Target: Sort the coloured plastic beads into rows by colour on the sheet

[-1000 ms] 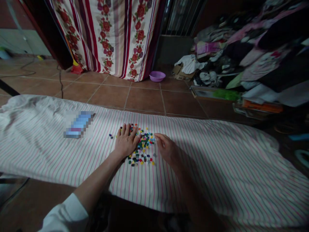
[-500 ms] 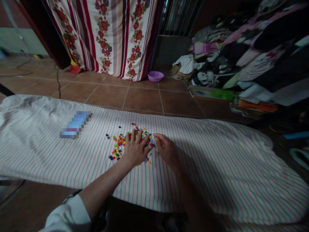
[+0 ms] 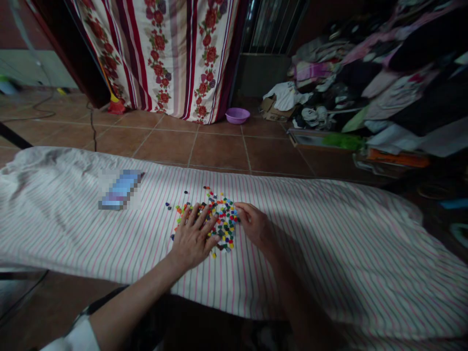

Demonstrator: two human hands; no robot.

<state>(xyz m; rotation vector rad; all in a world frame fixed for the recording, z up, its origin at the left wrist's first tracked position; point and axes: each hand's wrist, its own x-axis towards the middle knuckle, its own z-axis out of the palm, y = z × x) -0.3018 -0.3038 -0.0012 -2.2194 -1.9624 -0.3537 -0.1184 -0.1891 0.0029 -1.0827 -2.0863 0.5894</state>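
Many small coloured pieces (image 3: 225, 228), like tiny beads or blocks, lie scattered in a loose patch on a striped cloth (image 3: 314, 253). My left hand (image 3: 192, 240) rests flat over the left part of the patch, fingers spread, hiding the pieces beneath it. At the right edge of the patch is my right hand (image 3: 257, 226), its fingers curled and the thumb and forefinger drawn together. Whatever may be between those fingertips is too small to tell. A few dark pieces sit apart at the upper left of the patch.
A blurred-out phone-like object (image 3: 121, 190) lies on the cloth to the left. Beyond the cloth's far edge, a purple basin (image 3: 237, 115) stands on the tiled floor before a floral curtain (image 3: 179, 58). Piled clothes (image 3: 365, 83) fill the back right.
My left hand has slid left and slightly nearer over the pieces, uncovering more of them on the right. My right hand stays curled at the patch's right edge. The view has shifted slightly.
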